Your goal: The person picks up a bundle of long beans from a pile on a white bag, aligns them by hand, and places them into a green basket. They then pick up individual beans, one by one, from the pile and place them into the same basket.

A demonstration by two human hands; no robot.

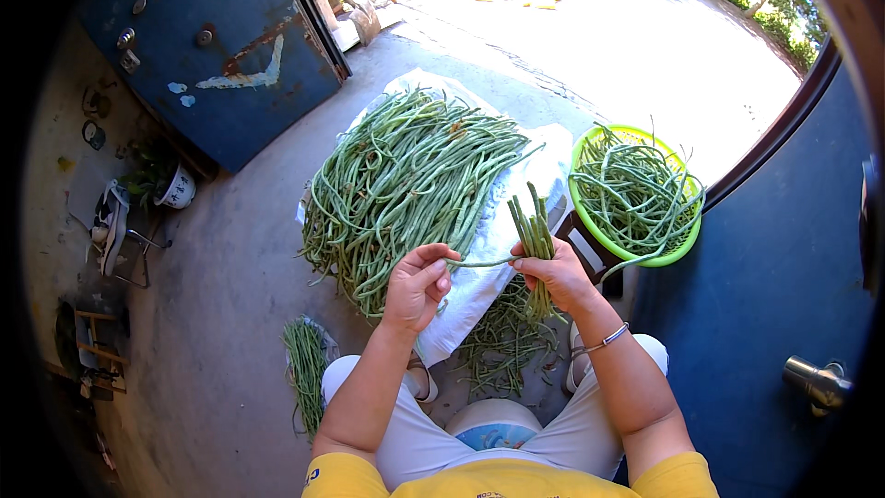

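Note:
My right hand (556,275) is closed around a bundle of cut long beans (534,231) standing nearly upright. One long bean (482,264) stretches between my hands, its left end pinched in the fingers of my left hand (419,286). Just beyond them, a big heap of long beans (406,184) lies on a white cloth (466,314). Below my right hand, short bean pieces (505,341) are scattered on the floor between my feet.
At the right, a bright green basket (579,207) holds more long beans (636,189). A smaller bunch of beans (306,364) lies left of my knee. Blue metal doors (221,37) stand on both sides. A potted plant (175,186) is at the left wall.

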